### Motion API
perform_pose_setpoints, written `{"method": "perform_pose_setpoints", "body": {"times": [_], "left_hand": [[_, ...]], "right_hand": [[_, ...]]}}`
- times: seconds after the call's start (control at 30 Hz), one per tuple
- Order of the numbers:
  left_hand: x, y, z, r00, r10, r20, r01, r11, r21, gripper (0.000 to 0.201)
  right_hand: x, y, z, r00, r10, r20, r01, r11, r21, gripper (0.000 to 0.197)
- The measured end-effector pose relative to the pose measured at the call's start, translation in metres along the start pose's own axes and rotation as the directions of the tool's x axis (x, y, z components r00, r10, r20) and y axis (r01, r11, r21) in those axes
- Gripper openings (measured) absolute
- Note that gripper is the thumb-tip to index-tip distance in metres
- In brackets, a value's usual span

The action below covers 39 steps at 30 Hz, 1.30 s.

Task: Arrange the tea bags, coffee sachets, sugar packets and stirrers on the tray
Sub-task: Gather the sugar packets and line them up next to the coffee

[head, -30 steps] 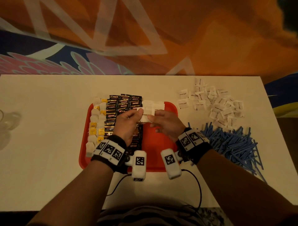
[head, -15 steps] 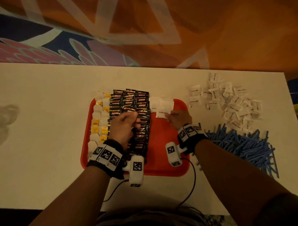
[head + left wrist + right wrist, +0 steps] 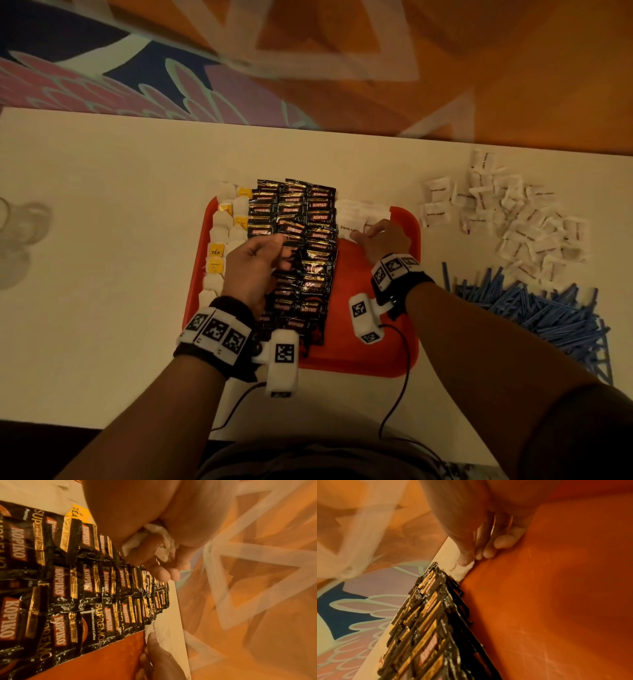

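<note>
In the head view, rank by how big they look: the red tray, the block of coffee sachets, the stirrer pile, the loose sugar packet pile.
1. Red tray.
2. Coffee sachets.
Stirrer pile and loose sugar packets look alike; not ranked.

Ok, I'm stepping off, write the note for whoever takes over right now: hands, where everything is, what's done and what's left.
Left hand grips a few white sugar packets above the coffee sachets.
Right hand presses a sugar packet onto the red tray, beside the coffee.
Done: tea bags fill the tray's left side, coffee the middle, and a first sugar row lies at the far right.
Left: the loose sugar pile and all blue stirrers lie on the table, right of the tray.
</note>
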<state>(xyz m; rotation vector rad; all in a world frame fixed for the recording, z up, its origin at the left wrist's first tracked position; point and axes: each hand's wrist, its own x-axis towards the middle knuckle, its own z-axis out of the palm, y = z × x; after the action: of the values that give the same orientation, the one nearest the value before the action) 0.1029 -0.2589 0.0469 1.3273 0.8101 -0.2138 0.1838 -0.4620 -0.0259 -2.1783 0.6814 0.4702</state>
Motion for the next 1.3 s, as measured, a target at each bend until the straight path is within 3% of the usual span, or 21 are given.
{"method": "perform_pose_setpoints", "body": {"times": [0.17,0.27,0.37,0.53,0.63,0.73,0.83,1.07,1.2,1.3], "left_hand": [[0.002,-0.004,0.000,0.999,-0.043,0.032,0.043,0.999,0.002,0.023],[-0.001,-0.002,0.006,0.992,-0.092,0.085,0.094,0.995,-0.029,0.039],[-0.004,0.003,0.015,0.978,-0.152,0.145,0.167,0.981,-0.096,0.057],[-0.022,0.014,0.035,0.955,-0.181,0.236,0.212,0.970,-0.116,0.067],[-0.033,0.019,0.046,0.955,-0.160,0.249,0.188,0.978,-0.091,0.069],[-0.041,0.022,0.054,0.948,-0.151,0.281,0.171,0.984,-0.048,0.070],[-0.049,0.022,0.057,0.927,-0.155,0.341,0.171,0.985,-0.017,0.068],[-0.067,0.022,0.061,0.878,-0.148,0.456,0.179,0.984,-0.024,0.049],[-0.070,0.022,0.057,0.861,-0.159,0.484,0.250,0.959,-0.130,0.023],[-0.072,0.023,0.057,0.860,-0.172,0.480,0.287,0.941,-0.178,0.035]], "right_hand": [[-0.003,0.008,-0.008,1.000,-0.006,0.001,0.006,1.000,-0.008,0.026],[-0.006,0.014,-0.014,0.998,-0.060,0.033,0.060,0.998,-0.020,0.017],[-0.021,0.013,-0.023,0.981,-0.151,0.124,0.141,0.986,0.092,0.008],[-0.065,-0.008,-0.045,0.833,-0.449,0.324,0.371,0.887,0.276,0.005],[-0.088,-0.021,-0.055,0.768,-0.490,0.412,0.396,0.870,0.295,0.012],[-0.101,-0.026,-0.061,0.747,-0.489,0.451,0.418,0.872,0.255,0.016],[-0.110,-0.027,-0.066,0.744,-0.463,0.482,0.407,0.886,0.223,0.004],[-0.120,-0.025,-0.089,0.816,-0.398,0.418,0.310,0.913,0.264,0.016],[-0.122,-0.023,-0.099,0.849,-0.380,0.366,0.297,0.918,0.264,0.015],[-0.122,-0.023,-0.105,0.873,-0.378,0.308,0.293,0.912,0.288,0.018]]}}
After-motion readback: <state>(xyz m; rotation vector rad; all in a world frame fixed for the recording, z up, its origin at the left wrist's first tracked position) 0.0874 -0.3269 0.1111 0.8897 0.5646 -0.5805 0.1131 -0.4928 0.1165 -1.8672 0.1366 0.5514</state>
